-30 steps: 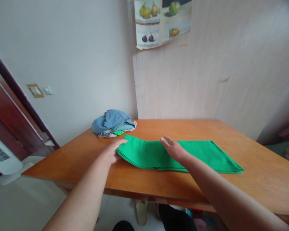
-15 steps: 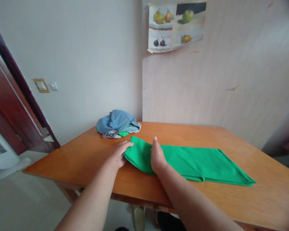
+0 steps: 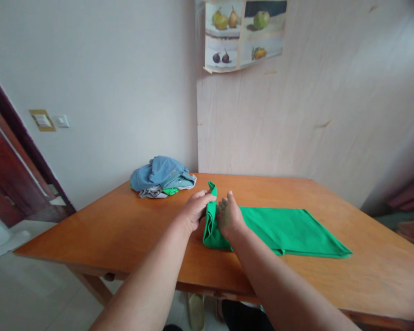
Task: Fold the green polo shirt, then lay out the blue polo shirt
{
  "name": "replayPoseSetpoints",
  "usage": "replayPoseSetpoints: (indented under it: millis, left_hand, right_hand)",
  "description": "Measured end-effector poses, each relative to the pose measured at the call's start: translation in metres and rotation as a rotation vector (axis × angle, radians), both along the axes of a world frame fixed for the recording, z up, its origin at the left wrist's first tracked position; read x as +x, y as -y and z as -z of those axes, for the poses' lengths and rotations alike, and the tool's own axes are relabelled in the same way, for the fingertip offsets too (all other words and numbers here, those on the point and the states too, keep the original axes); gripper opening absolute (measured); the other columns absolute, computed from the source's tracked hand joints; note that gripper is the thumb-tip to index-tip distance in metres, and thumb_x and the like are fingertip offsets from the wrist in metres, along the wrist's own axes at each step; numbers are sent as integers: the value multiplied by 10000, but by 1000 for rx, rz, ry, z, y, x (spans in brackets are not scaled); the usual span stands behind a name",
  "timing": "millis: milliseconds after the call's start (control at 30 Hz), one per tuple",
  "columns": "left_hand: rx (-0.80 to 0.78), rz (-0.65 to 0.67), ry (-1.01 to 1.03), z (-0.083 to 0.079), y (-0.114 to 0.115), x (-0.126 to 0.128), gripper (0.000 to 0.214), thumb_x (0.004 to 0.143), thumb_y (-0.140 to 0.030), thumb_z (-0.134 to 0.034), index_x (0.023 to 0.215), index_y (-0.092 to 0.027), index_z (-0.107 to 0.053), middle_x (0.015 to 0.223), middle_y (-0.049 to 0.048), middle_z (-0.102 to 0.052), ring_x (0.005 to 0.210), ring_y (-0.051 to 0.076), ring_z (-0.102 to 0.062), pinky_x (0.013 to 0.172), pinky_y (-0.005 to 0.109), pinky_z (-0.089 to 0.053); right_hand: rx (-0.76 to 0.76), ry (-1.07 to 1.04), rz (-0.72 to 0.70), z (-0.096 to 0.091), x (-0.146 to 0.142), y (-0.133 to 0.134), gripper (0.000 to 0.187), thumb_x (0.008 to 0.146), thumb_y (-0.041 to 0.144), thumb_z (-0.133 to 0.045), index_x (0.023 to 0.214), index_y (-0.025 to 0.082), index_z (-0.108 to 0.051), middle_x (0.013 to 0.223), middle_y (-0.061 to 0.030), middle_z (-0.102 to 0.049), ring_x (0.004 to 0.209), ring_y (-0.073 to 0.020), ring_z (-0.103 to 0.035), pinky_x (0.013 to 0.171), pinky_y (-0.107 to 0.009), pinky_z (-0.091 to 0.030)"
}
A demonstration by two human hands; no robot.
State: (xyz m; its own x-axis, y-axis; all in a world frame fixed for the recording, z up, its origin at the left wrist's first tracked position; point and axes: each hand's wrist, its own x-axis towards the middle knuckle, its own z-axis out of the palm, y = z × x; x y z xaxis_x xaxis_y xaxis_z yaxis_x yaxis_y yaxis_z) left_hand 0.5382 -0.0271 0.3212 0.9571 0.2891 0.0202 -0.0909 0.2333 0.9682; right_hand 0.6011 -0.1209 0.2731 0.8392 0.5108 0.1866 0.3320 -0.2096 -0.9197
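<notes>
On the wooden counter (image 3: 131, 239), near its front edge, one green cloth (image 3: 293, 230) is laid out as a long folded strip, its left end held up on edge and its right part left flat. That raised end is grasped by the left grip (image 3: 197, 207), the thumb being pressed over the layered fabric. Beside the upright part, on its right, the right grip (image 3: 230, 218) is held edgewise, unclenched, with nothing grasped; how firmly the fabric is pressed by it cannot be told. The step in hand is judged to be the folding of the left end toward the right, the crease being guided by the right grip. For the next move, the right grip would need to be cleared from the fold, so that the raised layers can be laid over evenly. By count, two grips and one green cloth are seen. Behind and to the left, one pile of clothes (image 3: 162, 174) is seen, its separate pieces not countable. Higher up, one sheet of fruit pictures (image 3: 244, 34) is hung, four panels being shown.
</notes>
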Motion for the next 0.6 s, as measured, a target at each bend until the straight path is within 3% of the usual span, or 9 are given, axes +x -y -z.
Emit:
replayPoseSetpoints:
  millis: [100, 200, 267, 400, 600]
  left_hand:
    - [146, -12, -44, -3, 8, 5, 230, 649, -267, -701, 846, -177, -622, 619, -46, -560, 521, 106, -510, 525, 219, -371]
    - [318, -7, -76, -5, 17, 9, 192, 684, -264, -665, 845, -171, -617, 607, -54, -536, 511, 95, -479, 525, 207, -352]
    - [470, -12, -90, -5, 25, 14, 173, 715, -257, -634, 861, -164, -619, 622, -46, -548, 538, 103, -493, 533, 208, -355]
    - [832, -52, -151, 5, 42, 27, 152, 754, -247, -599, 877, -164, -634, 654, -30, -572, 618, 129, -537, 545, 219, -350]
    - [1050, -66, -250, 29, 58, 42, 66, 722, -258, -619, 689, -204, -601, 570, -24, -525, 579, 157, -510, 526, 258, -297]
  right_hand:
    - [204, -312, 97, -8, 6, 33, 868, 956, 614, 116, 1577, 131, -250, 1534, -185, -441, 1373, -225, -484, 1057, -382, -468]
    - [502, -614, 185, -6, 8, 67, 689, 1007, 592, -233, 1498, 137, -396, 1522, -189, -456, 1351, -233, -506, 1079, -369, -447]
    - [606, -756, 210, -4, 7, 84, 611, 1000, 548, -364, 1427, 125, -470, 1488, -203, -491, 1312, -239, -543, 1070, -364, -454]
    - [640, -825, 231, -6, 7, 105, 502, 995, 521, -439, 1315, 147, -538, 1382, -205, -585, 1184, -250, -636, 997, -378, -513]
    - [568, -716, 264, -11, 10, 119, 416, 983, 501, -488, 1209, 162, -570, 1218, -191, -681, 1003, -246, -713, 892, -379, -568]
